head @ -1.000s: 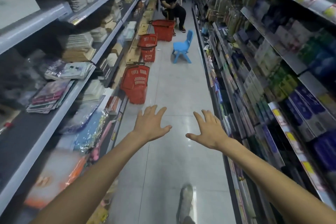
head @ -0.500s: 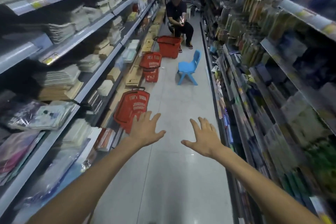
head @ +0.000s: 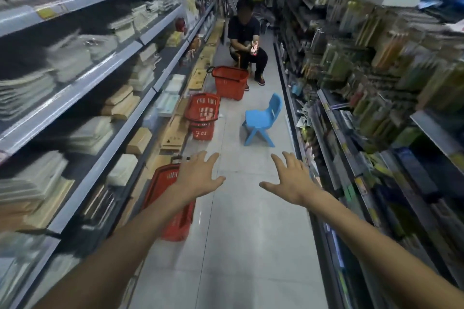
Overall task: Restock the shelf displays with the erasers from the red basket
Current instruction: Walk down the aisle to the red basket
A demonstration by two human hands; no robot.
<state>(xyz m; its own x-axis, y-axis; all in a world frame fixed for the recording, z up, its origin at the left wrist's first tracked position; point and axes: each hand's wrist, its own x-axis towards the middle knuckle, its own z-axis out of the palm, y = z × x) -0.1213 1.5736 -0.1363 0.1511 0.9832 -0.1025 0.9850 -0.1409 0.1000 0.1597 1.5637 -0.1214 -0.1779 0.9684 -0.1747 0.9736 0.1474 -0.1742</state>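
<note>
I look down a narrow shop aisle with both arms stretched out ahead. My left hand [head: 200, 175] and my right hand [head: 291, 178] are spread flat with fingers apart and hold nothing. A red basket [head: 165, 198] stands on the floor at the left, partly behind my left forearm; what is in it is hidden. Two stacked red baskets [head: 203, 113] sit farther along, and a third red basket [head: 229, 81] stands beyond them. No erasers are visible.
Stocked shelves [head: 105, 75] line the left and packed racks [head: 351, 108] line the right. A small blue chair [head: 263, 120] stands mid-aisle. A person [head: 247, 40] sits at the far end. Cardboard boxes [head: 175, 133] lie along the left floor edge.
I have moved forward down the aisle and the view has tilted up. The nearest basket now lies behind my left forearm. Both hands stay spread and hold nothing.
</note>
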